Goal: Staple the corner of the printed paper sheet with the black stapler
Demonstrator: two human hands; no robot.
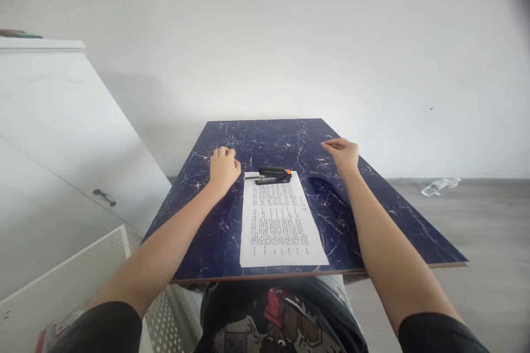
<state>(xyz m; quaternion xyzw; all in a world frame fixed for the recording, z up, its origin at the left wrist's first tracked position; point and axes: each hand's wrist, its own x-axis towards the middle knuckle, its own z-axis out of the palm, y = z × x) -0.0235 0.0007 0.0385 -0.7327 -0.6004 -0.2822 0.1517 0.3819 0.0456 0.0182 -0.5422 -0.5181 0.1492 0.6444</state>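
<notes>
A printed sheet of paper [281,220], perhaps one of a stack, lies on the dark blue marbled table [265,140]. Across its far edge rests a black stapler [273,175] with an orange end at the right. Left of the stapler, apart from it, is my left hand [224,167], empty, its fingers loosely bent and the thumb held away. My right hand [343,154] is raised over the table's right side, thumb and fingertips pinched together. A tiny pale spot shows at those fingertips, too small to name.
A white cabinet [53,121] with a dark handle stands at the left. Below it is a white perforated basket or crate [161,320]. Behind the table rises a pale wall [265,38]. A crumpled clear plastic item [439,186] lies on the floor at the right.
</notes>
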